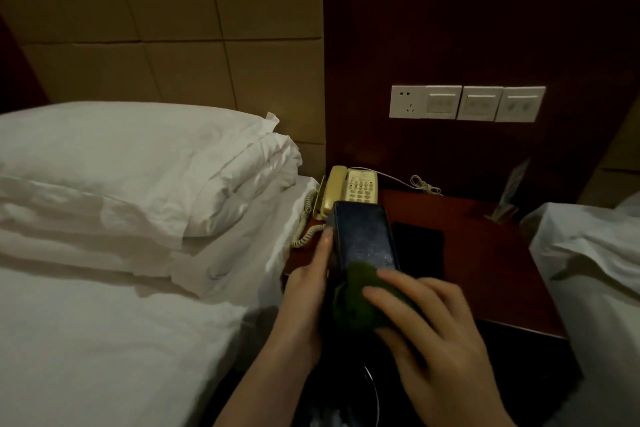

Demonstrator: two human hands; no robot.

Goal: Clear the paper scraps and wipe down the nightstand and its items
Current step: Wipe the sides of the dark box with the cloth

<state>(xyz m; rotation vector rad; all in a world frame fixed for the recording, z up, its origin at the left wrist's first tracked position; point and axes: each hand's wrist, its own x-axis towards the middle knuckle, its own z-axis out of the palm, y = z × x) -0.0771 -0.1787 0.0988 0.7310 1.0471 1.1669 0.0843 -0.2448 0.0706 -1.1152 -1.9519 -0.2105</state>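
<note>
A person's two bare hands work over a dark red wooden nightstand (485, 253) that stands between two white-sheeted beds in a dim room. The left hand (304, 291) grasps a dark blue rectangular box (363, 239) along its left side, thumb stretched up the box's edge, holding it tilted with its broad top face toward the camera. The right hand (426, 319) presses a crumpled green cloth (360, 298) onto the near end of that face, its fingers spread and lightly bent over the cloth. Just beyond the far end of the box, past the left hand's fingertips, a cream corded telephone (353, 189) sits at the nightstand's back left corner, its coiled cord (304, 222) hanging down toward the bed. Just beyond the right hand's fingertips, beside the box, a flat black object, perhaps a phone (420, 246), lies on the wood. Far off to the right of the right hand, a small clear stand-up card holder (509, 198) rests at the back edge. On the dark wall panel above is a row of white switches and a socket (467, 103). To the left of the left hand lies a white pillow (138, 156).
</note>
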